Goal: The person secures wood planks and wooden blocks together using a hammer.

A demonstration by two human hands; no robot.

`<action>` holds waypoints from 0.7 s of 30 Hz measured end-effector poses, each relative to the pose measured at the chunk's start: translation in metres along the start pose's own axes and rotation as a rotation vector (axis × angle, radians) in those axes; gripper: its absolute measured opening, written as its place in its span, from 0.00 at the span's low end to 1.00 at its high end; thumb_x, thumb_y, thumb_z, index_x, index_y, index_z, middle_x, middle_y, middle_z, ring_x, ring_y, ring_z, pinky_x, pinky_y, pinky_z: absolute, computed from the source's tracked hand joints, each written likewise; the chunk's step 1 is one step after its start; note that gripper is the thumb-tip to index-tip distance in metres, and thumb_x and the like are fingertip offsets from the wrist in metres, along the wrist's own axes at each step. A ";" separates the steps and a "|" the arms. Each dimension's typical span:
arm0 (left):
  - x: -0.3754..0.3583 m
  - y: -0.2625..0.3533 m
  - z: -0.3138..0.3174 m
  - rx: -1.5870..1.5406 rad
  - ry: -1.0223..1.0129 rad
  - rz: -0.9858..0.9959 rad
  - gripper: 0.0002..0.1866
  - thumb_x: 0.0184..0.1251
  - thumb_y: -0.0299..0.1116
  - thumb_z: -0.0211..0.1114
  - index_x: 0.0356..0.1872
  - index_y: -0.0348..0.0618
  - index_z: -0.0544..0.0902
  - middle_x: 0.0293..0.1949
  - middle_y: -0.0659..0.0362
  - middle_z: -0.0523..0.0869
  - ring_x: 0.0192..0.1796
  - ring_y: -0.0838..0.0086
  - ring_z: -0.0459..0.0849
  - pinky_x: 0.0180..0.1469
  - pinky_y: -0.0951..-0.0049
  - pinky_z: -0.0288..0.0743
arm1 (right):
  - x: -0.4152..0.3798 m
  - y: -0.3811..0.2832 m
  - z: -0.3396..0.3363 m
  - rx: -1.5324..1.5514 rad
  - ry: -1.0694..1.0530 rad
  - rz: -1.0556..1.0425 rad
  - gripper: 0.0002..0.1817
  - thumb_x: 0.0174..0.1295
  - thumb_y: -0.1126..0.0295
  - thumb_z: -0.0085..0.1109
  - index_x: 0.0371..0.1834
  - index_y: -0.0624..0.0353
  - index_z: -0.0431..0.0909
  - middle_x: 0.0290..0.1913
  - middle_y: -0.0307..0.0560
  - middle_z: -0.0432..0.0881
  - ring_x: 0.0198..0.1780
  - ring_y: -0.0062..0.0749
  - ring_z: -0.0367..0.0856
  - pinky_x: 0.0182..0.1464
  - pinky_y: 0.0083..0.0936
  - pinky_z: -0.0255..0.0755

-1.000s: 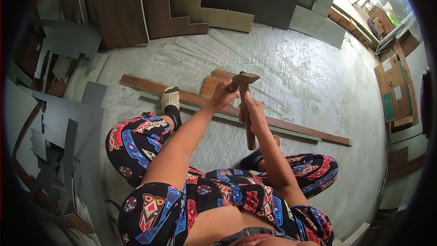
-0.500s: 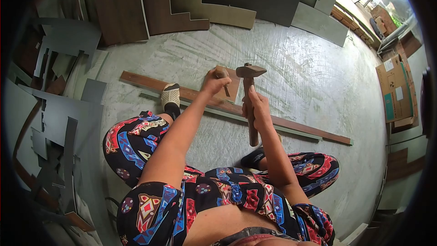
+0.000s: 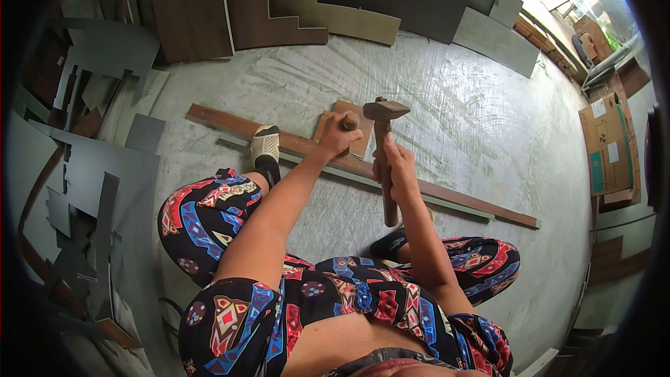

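The right hand (image 3: 395, 167) is wrapped tight around the wooden handle of a hammer (image 3: 384, 150), gripping it near the middle. The hammer's long axis runs almost straight up and down in the view, its metal head at the far end, pointing away from the person, the butt end toward their lap. The head hangs above the floor just right of the left hand (image 3: 337, 135). That hand is curled shut around a short wooden-handled tool (image 3: 348, 122), whose rounded top pokes out above the fist; which way its tip points is hidden. Below the fist lies a small brown board (image 3: 361, 128), resting across a long brown strip (image 3: 453, 197) that runs diagonally over the grey floor (image 3: 453, 119). 1 foot in a mesh shoe (image 3: 264, 145) stands on the strip's left part.
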State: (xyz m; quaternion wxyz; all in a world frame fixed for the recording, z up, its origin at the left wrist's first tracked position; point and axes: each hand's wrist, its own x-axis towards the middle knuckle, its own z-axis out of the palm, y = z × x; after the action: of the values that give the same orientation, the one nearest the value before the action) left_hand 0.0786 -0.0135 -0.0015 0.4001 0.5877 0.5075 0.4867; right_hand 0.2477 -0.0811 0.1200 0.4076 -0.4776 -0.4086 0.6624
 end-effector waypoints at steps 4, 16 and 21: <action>0.001 0.001 0.007 0.020 0.046 -0.031 0.15 0.41 0.36 0.68 0.30 0.40 0.77 0.25 0.53 0.82 0.29 0.66 0.81 0.36 0.67 0.74 | -0.010 -0.010 0.008 0.021 -0.044 -0.079 0.26 0.64 0.46 0.51 0.25 0.62 0.72 0.15 0.40 0.71 0.13 0.22 0.68 0.15 0.19 0.61; 0.000 -0.006 0.013 -0.004 0.010 -0.016 0.19 0.44 0.34 0.72 0.39 0.41 0.78 0.30 0.56 0.84 0.33 0.73 0.82 0.40 0.71 0.75 | -0.005 0.005 0.005 -0.064 -0.051 -0.025 0.27 0.64 0.45 0.49 0.27 0.62 0.72 0.16 0.42 0.72 0.13 0.25 0.69 0.16 0.20 0.62; -0.003 0.013 0.012 -0.061 -0.049 -0.032 0.19 0.44 0.33 0.72 0.39 0.41 0.78 0.30 0.57 0.84 0.34 0.74 0.82 0.40 0.71 0.74 | 0.002 0.020 0.001 -0.145 -0.045 0.022 0.27 0.64 0.45 0.49 0.27 0.62 0.72 0.16 0.42 0.72 0.14 0.24 0.69 0.16 0.20 0.63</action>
State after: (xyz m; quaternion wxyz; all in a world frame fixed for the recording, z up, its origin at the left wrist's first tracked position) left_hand 0.0933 -0.0178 0.0078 0.4379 0.5789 0.4918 0.4809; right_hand 0.2431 -0.0861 0.1015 0.3555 -0.4950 -0.4595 0.6461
